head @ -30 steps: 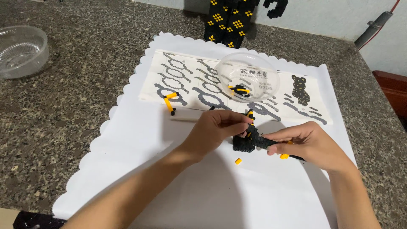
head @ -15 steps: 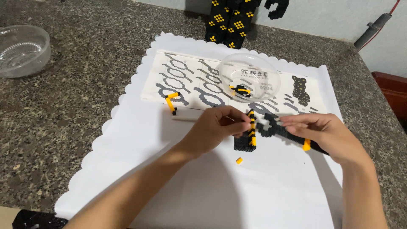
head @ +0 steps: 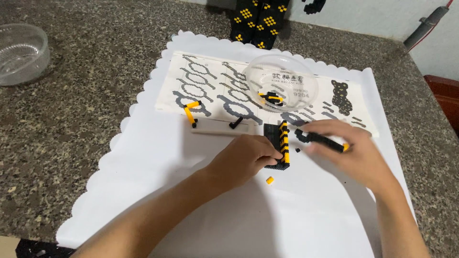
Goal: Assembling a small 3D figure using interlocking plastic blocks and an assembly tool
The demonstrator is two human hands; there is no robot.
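Observation:
My left hand [head: 241, 160] pinches a small black block piece with a yellow striped edge [head: 278, 145], holding it down on the white scalloped mat [head: 158, 157]. My right hand [head: 356, 153] is just to its right and grips a long thin black strip with a yellow tip [head: 321, 139], held a little apart from the block piece. A single loose yellow brick [head: 269, 180] lies on the mat just below the left hand.
An instruction sheet [head: 215, 88] lies at the mat's far side under a clear bowl [head: 279, 81] with a few bricks. A yellow and black piece [head: 191, 111] and a beige tool [head: 222, 128] lie nearby. Another clear bowl [head: 21, 57] sits far left. A black and yellow model [head: 258, 19] stands at the back.
My right hand has pulled the long black strip off to the right, away from the block piece. My left hand keeps the block piece in place on the mat.

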